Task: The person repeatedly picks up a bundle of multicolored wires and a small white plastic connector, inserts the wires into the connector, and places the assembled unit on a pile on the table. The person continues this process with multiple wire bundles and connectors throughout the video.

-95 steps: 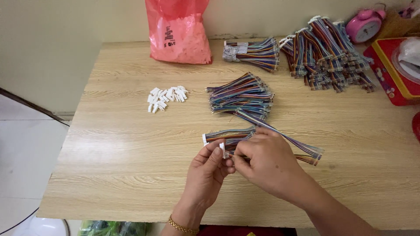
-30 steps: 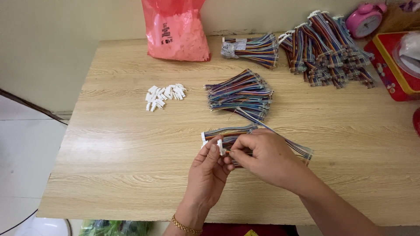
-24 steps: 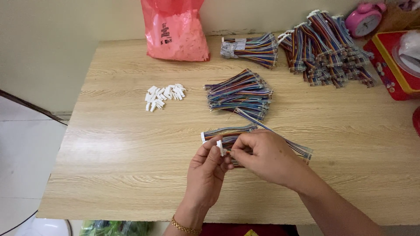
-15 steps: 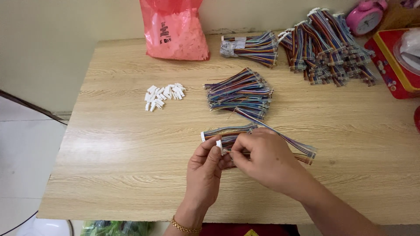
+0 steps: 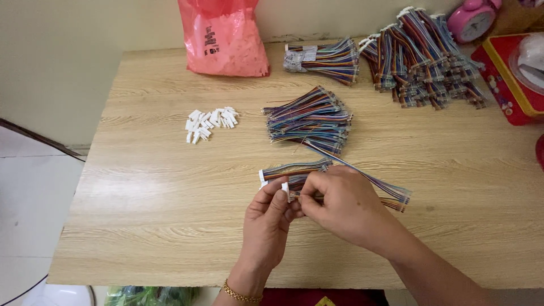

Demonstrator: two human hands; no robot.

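Two hands together low over the bench (image 5: 141, 221), much as half a second earlier: left hand (image 5: 267, 218) pinching a small white connector (image 5: 285, 187) between thumb and fingertips, right hand (image 5: 340, 204) closed on the end of a rainbow ribbon cable (image 5: 374, 182) pressed against that connector. Barely any shift since the earlier frames; same grip, same spot, the cable's far end fanned out just right of the right hand as before.

Just above the left hand, touching the bench, a short finished cable with white plug (image 5: 292, 169). Farther up from the right hand, a loose heap of multicoloured cables (image 5: 309, 119). Up and left of the left hand, well apart, a small pile of white connector housings (image 5: 209, 120), unmoved.

At the far edge, above the left hand, a pink plastic bag (image 5: 224, 39), soft and bulging, printed in dark on its front. Right of it, a banded cable bundle with a pale paper label (image 5: 323, 56). Farther right, a big stack of bundled cables (image 5: 422, 56). Past the right hand, at the far right, a red tin with patterned sides (image 5: 507, 79) and a pink alarm clock (image 5: 470, 20).
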